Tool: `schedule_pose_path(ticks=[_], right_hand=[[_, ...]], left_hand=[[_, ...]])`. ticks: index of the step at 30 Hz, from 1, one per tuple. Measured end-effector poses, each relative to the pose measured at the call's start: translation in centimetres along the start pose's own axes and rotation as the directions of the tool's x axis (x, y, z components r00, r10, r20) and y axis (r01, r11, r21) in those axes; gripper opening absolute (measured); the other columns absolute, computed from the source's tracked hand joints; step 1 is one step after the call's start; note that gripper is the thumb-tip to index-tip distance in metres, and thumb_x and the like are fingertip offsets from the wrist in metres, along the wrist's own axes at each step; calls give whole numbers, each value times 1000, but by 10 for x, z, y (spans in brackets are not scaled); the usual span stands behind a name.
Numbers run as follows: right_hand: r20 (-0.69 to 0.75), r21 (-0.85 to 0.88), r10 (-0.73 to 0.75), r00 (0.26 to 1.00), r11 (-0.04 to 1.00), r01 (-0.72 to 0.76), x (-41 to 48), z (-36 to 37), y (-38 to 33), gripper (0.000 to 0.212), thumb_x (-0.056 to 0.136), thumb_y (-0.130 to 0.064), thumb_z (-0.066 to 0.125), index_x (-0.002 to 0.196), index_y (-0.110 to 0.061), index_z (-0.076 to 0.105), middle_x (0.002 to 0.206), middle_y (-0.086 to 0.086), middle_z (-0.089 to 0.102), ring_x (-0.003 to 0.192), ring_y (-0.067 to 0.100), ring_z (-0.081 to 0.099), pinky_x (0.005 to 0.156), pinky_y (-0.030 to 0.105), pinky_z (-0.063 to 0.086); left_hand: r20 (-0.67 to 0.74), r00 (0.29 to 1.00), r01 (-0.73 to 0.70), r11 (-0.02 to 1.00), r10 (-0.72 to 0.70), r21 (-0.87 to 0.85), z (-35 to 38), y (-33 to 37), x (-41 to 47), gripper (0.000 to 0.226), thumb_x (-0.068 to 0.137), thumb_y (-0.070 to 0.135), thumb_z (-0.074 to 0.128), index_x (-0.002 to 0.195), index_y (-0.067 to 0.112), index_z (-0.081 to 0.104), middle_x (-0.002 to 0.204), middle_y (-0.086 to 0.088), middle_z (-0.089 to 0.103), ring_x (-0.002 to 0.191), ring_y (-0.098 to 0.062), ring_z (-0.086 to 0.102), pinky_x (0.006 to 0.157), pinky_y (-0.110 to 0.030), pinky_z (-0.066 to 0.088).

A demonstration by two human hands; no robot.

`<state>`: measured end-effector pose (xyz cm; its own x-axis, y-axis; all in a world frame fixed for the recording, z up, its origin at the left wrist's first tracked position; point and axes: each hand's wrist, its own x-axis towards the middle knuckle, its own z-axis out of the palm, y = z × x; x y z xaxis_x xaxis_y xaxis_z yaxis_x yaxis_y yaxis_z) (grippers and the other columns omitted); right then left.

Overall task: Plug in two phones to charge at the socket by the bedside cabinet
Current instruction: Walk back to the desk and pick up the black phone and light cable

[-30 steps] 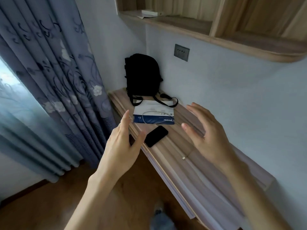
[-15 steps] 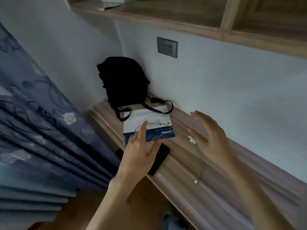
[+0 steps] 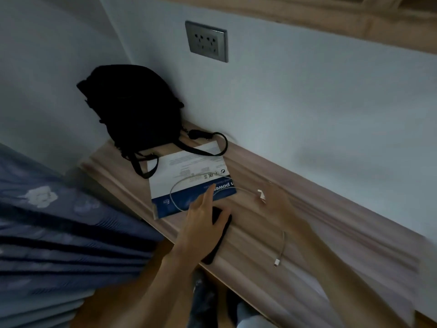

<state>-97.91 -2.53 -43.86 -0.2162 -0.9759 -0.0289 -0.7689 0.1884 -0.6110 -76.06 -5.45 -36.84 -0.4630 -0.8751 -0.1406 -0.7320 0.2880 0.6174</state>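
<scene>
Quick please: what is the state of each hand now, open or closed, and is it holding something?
Left hand: open, fingers spread over the black phone, grasping nothing.
Right hand: blurred by motion near the white cable; cannot be told.

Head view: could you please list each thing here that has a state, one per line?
Wall socket: nothing plugged in.
White cable: loose on the cabinet top, both ends free.
Black phone: flat on the cabinet top, no cable attached, partly under the left hand.
Left hand: open, index finger extended over the cable.
Right hand: blurred, near the cable's plug end; grip unclear.
Black bag: upright against the wall.
Blue-and-white packet: lying flat.
</scene>
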Motion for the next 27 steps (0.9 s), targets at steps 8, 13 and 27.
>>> schedule_pose_path(ticks=[8, 13, 27], right_hand=[[244, -284, 261, 934, 940, -189, 44, 42, 21, 43, 103, -22, 42, 144, -9, 46, 139, 14, 56, 127, 30, 51, 105, 40, 38], [193, -369, 306, 932, 903, -220, 48, 60, 20, 42, 101, -20, 46, 141, -10, 45, 138, 13, 54, 128, 34, 48, 109, 44, 31], [137, -237, 218, 966, 954, -182, 39, 44, 26, 23, 100, -13, 48, 114, -10, 67, 114, 11, 65, 109, 30, 58, 102, 41, 40]], left_hand=[[95, 995, -19, 1000, 18, 11, 12, -24, 11, 60, 99, 36, 56, 152, 16, 35, 149, -9, 48, 138, -24, 44, 111, -30, 32], [121, 992, -34, 999, 34, -1, 14, -38, 11, 59, 99, 34, 57, 151, 16, 35, 148, -7, 49, 137, -25, 44, 113, -35, 36], [185, 983, -5, 998, 15, -56, 16, -48, 36, 50, 99, 38, 57, 143, 18, 46, 139, -2, 57, 129, -19, 52, 105, -28, 38]])
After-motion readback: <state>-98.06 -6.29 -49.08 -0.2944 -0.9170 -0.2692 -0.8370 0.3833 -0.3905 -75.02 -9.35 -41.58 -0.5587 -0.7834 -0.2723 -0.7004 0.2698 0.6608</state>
